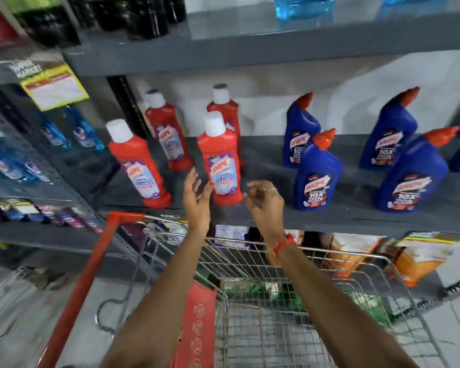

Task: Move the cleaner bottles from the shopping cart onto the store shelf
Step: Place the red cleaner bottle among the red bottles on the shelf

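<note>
At frame centre, a red bottle [223, 166] stands on the shelf [329, 219], label outward; left hand [197, 197] and right hand [266, 200] are held open, empty, beside it.

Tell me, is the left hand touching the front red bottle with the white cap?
Cannot tell. In the head view the left hand is open beside the front red bottle, its thumb tip overlapping the bottle's edge, but motion blur hides whether they touch.

The red bottles [225, 166] and blue bottles [318, 173] were glossy plastic with shiny printed labels. The shelf [276, 216] looked matt grey, its surface dull. The cart [303, 264] was bright wire metal with a smooth red handle [91, 274].
</note>
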The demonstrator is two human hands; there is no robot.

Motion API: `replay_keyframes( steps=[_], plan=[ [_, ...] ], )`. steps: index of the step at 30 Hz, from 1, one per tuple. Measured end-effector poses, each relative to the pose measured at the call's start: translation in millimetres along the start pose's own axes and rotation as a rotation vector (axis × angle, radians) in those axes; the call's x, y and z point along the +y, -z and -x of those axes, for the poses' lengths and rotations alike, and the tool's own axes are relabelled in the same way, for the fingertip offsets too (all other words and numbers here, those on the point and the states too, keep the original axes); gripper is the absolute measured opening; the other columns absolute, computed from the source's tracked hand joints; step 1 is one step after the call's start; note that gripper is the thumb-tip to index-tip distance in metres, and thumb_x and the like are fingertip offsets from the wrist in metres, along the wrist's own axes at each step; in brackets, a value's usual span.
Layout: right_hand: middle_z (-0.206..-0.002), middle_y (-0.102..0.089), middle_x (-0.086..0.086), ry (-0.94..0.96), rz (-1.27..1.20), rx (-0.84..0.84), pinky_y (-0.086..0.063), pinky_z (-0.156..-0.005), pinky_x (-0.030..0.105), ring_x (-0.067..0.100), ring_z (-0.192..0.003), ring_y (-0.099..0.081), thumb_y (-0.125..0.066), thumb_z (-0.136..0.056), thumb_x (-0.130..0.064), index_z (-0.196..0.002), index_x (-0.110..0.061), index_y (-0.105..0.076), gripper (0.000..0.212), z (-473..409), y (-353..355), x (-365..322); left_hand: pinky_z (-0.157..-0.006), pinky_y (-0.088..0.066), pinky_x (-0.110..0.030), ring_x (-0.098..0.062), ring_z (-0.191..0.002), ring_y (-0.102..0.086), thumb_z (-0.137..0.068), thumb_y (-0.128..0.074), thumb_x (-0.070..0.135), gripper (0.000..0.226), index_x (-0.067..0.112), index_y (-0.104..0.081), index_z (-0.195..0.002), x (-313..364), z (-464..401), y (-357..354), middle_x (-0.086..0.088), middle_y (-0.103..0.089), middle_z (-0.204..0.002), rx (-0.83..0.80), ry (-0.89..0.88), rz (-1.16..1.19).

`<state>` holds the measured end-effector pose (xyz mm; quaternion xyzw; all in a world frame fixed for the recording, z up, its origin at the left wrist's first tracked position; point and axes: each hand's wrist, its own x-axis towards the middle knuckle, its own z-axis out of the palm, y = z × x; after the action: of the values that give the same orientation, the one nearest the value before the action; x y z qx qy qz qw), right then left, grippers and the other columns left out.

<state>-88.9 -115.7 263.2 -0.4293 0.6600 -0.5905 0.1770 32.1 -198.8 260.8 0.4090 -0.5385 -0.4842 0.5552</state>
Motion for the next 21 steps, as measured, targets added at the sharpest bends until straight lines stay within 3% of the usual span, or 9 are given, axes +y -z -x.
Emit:
replay_keyframes(
  steps=[1,3,5,8,11,13,16,21],
  plan=[
    [-0.104,-0.061,0.013,-0.034,-0.039,-0.062,-0.054,-0.074,0.016,0.014,-0.087,-0.058,-0.065,-0.077,0.001,-0.110,-0.005,-0.058,0.034,-11,-7,-3,-0.097,-0.041,-0.025,-0.018,-0.117,-0.047,-0.084,-0.054,0.001,0.054,0.007,-0.034,-0.133,2,-13,1,-0.014,-0.047,-0.131,-0.053,0.008,-0.010],
    [-0.124,-0.055,0.012,-0.088,-0.100,-0.193,-0.051,-0.091,0.015,0.017,-0.108,-0.055,-0.070,-0.076,-0.006,-0.126,-0.005,-0.045,0.056,-32,-19,-6,-0.095,-0.043,-0.022,-0.003,-0.103,-0.055,-0.082,-0.055,-0.003,0.058,0.006,-0.031,-0.135,3,-34,4,-0.010,-0.053,-0.121,-0.171,0.007,-0.057],
    [-0.132,-0.053,0.015,-0.138,-0.115,-0.288,-0.046,-0.103,0.038,0.026,-0.120,-0.053,-0.072,-0.076,-0.011,-0.130,-0.008,-0.040,0.063,-48,-28,-4,-0.083,-0.048,-0.009,0.013,-0.086,-0.059,-0.081,-0.055,-0.007,0.053,-0.001,-0.036,-0.130,1,-44,3,-0.019,-0.053,-0.125,-0.269,-0.028,-0.127],
    [-0.132,-0.054,0.020,-0.209,-0.122,-0.361,-0.044,-0.102,0.041,0.029,-0.118,-0.054,-0.068,-0.080,-0.006,-0.130,-0.004,-0.040,0.057,-59,-34,-4,-0.073,-0.049,-0.005,0.016,-0.077,-0.060,-0.080,-0.055,-0.008,0.045,-0.005,-0.044,-0.123,-7,-51,3,-0.030,-0.051,-0.125,-0.308,-0.032,-0.133],
    [-0.128,-0.057,0.019,-0.218,-0.101,-0.303,-0.046,-0.102,0.044,0.025,-0.111,-0.056,-0.071,-0.077,-0.007,-0.126,-0.003,-0.044,0.056,-58,-40,-3,-0.071,-0.051,-0.010,0.013,-0.072,-0.061,-0.081,-0.056,-0.004,0.039,-0.003,-0.048,-0.119,-11,-58,7,-0.031,-0.054,-0.122,-0.338,0.014,-0.119],
    [-0.127,-0.058,0.017,-0.224,-0.072,-0.251,-0.048,-0.099,0.039,0.019,-0.105,-0.056,-0.073,-0.076,-0.010,-0.124,-0.004,-0.045,0.057,-54,-44,-3,-0.069,-0.051,-0.011,0.013,-0.068,-0.060,-0.082,-0.055,-0.003,0.038,-0.002,-0.049,-0.119,-11,-61,9,-0.029,-0.056,-0.120,-0.354,0.043,-0.116],
    [-0.127,-0.059,0.014,-0.209,-0.029,-0.192,-0.047,-0.091,0.031,0.018,-0.105,-0.056,-0.073,-0.076,-0.015,-0.124,-0.005,-0.046,0.056,-50,-47,-6,-0.075,-0.051,-0.017,0.012,-0.070,-0.061,-0.082,-0.055,-0.002,0.039,0.000,-0.049,-0.120,-12,-65,12,-0.028,-0.056,-0.121,-0.383,0.054,-0.118],
    [-0.130,-0.057,0.014,-0.212,-0.016,-0.219,-0.047,-0.098,0.038,0.026,-0.118,-0.055,-0.071,-0.078,-0.016,-0.128,-0.007,-0.042,0.059,-46,-46,-11,-0.081,-0.054,-0.028,0.006,-0.077,-0.064,-0.081,-0.058,0.000,0.036,0.001,-0.052,-0.117,-15,-62,17,-0.030,-0.058,-0.118,-0.405,0.017,-0.116]
  ],
)
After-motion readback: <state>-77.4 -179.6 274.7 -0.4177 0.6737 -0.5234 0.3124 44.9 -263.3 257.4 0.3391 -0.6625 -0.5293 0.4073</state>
